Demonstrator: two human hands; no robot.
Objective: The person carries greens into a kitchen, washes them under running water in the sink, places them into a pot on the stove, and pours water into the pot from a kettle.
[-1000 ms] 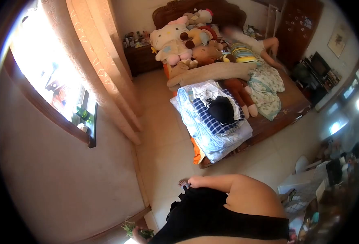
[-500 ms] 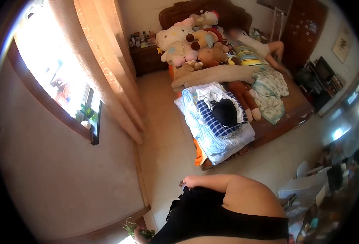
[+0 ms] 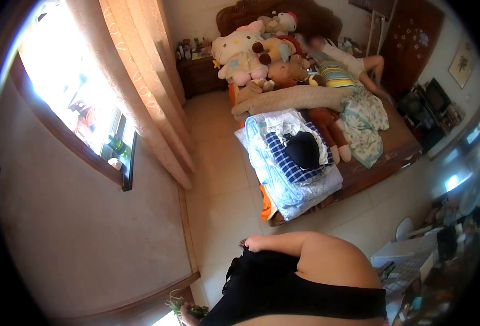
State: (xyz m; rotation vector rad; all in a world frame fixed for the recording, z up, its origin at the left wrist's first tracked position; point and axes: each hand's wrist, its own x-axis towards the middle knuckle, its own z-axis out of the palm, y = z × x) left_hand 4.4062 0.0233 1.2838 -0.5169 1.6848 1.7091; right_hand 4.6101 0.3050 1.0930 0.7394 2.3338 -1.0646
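Note:
At the lower centre my right hand (image 3: 255,243) is closed on the edge of a black cloth (image 3: 267,266), in front of my body. My right arm is bent and the cloth hangs below the hand, running into the black garment that I wear. Low on the left, at the frame's bottom edge, my left hand (image 3: 188,315) is partly visible, closed around a bundle of green leaves (image 3: 199,311) that sticks out on both sides. Black cloth hides the left forearm.
Ahead, a bed (image 3: 381,163) bears folded quilts (image 3: 272,179), a black item (image 3: 303,151) and several plush toys (image 3: 240,54). A person (image 3: 354,58) lies at its far right. A curtained window (image 3: 71,81) is on the left, and a cluttered table (image 3: 414,266) on the right.
The view has shifted slightly, so the bed and window sit a little further right. My right hand has moved slightly left in the frame, still on the black cloth.

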